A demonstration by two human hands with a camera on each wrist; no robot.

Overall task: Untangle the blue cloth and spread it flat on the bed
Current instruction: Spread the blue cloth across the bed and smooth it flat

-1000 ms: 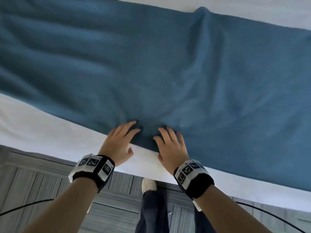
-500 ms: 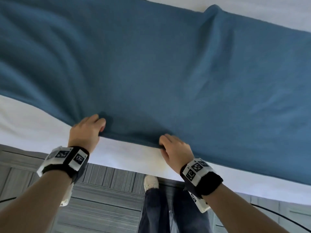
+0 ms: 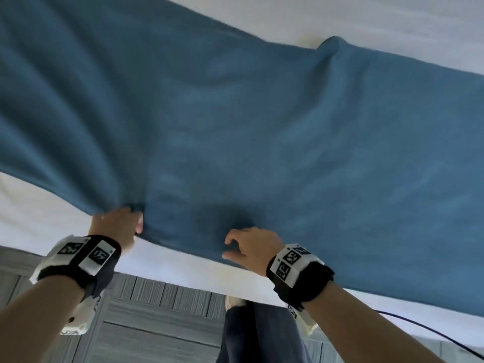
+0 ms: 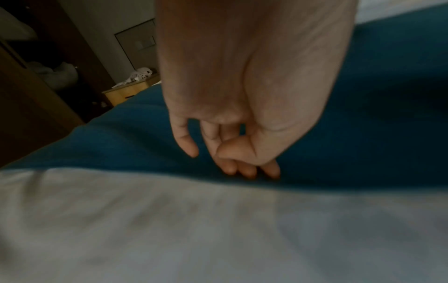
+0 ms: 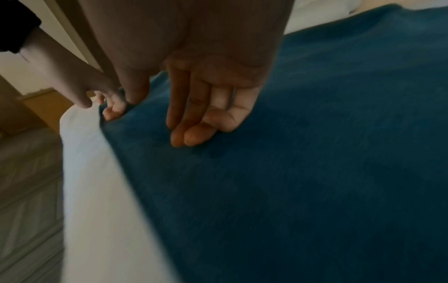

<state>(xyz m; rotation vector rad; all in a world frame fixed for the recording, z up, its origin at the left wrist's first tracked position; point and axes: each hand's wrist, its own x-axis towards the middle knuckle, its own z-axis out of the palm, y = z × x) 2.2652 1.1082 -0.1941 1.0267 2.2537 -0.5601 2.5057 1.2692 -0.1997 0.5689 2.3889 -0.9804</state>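
Note:
The blue cloth [image 3: 262, 140] lies spread wide across the white bed [image 3: 39, 205], with long folds on its left half and a raised ridge [image 3: 332, 45] at its far edge. My left hand [image 3: 117, 226] grips the cloth's near edge, and folds fan out from that grip. In the right wrist view the left hand [image 5: 111, 109] pinches the lifted hem. My right hand [image 3: 248, 247] hovers over the near edge with loosely bent fingers. In its wrist view the fingertips [image 5: 189, 137] hang at the cloth [image 5: 315, 153] and hold nothing.
A strip of white sheet [image 3: 183, 263] runs between the cloth and the bed's near edge. Below it are grey floor planks [image 3: 157, 323], my legs [image 3: 256, 334] and a black cable [image 3: 432, 331]. A wooden nightstand [image 4: 126, 92] stands beyond the bed.
My left hand slid left along the near edge and now grips it, pulling folds toward itself. My right hand let go of the edge and loosened its fingers.

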